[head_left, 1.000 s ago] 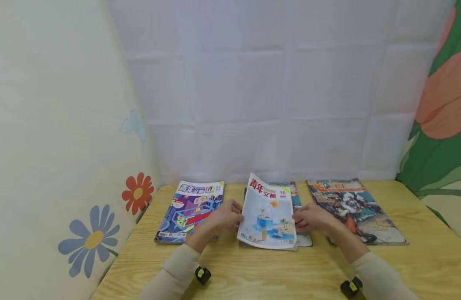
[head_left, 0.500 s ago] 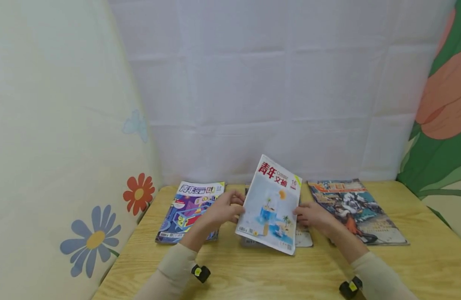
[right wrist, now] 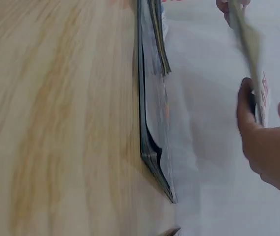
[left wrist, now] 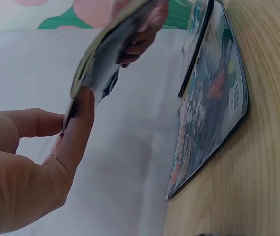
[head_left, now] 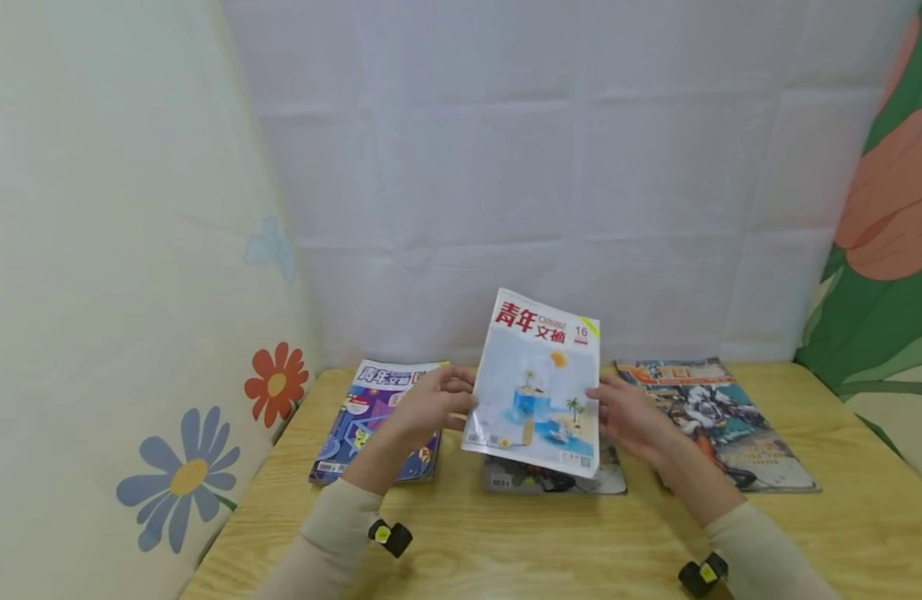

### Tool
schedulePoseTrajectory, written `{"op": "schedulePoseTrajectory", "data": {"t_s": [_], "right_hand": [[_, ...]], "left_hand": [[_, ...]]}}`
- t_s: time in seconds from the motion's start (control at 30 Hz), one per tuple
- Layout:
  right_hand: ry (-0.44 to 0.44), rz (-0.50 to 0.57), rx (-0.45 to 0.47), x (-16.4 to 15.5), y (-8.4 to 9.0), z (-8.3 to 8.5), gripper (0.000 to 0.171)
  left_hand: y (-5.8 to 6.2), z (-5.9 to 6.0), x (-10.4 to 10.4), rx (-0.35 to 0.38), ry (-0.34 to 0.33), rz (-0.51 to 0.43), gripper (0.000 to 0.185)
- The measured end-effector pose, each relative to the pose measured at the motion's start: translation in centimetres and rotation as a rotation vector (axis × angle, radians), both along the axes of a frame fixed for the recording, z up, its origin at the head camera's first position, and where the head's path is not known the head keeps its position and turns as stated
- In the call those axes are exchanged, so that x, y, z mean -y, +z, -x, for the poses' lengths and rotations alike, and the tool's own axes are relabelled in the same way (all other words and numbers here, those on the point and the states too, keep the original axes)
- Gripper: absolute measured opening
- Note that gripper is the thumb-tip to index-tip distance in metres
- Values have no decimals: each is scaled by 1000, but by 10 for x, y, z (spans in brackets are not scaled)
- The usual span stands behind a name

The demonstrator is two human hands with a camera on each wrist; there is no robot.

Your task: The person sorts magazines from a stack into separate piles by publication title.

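Observation:
A white magazine [head_left: 536,383] with red title characters and a beach picture is held up, tilted, above the table. My left hand [head_left: 431,404] pinches its left edge; in the left wrist view, thumb and fingers lie on either side of the magazine's edge [left wrist: 93,54]. My right hand [head_left: 633,417] holds the right edge, with fingers behind the magazine in the right wrist view. Below it lies a dark-covered magazine [head_left: 521,481], mostly hidden in the head view. In the left wrist view this lower magazine [left wrist: 204,103] lies flat on the wood.
A purple magazine [head_left: 356,433] lies at left, partly behind my left hand. Another magazine [head_left: 731,433] with an armoured figure lies at right, partly behind my right forearm. The wooden table [head_left: 536,550] meets a white cloth backdrop [head_left: 461,167] at its far edge.
The white magazine has been lifted off the dark one and raised, tilting right and then straightening somewhat. Both hands have risen with it, the left also shifting a little left.

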State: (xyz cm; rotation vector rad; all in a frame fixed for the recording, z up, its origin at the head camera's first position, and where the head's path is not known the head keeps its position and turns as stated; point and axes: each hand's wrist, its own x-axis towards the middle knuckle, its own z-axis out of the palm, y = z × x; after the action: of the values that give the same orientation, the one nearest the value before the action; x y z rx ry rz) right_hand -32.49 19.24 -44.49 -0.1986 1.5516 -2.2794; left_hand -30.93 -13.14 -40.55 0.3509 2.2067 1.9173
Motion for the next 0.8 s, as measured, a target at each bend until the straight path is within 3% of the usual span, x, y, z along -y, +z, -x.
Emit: {"op": "schedulePoseTrajectory", "data": {"t_s": [0.13,0.23,0.37,0.5,0.67,0.8], "right_hand": [[93,186,-8,2,12,-5,71],[171,255,-8,8,18,-10,79],[251,252,-26,21,17,-10,92],[323,257,-12,36,13,-8,102],[354,243,20,58,9,-7,108],[360,271,71,81,6,-5,110]], "left_hand": [[0,2,9,39,13,-63,35],[0,1,19,62,36,-95,34],[-2,0,39,71,23,-90,34],[-4,-1,61,93,-44,-55,38],[-8,1,89,103,-108,8,38],[-14,6,113,116,-92,11,36]]}}
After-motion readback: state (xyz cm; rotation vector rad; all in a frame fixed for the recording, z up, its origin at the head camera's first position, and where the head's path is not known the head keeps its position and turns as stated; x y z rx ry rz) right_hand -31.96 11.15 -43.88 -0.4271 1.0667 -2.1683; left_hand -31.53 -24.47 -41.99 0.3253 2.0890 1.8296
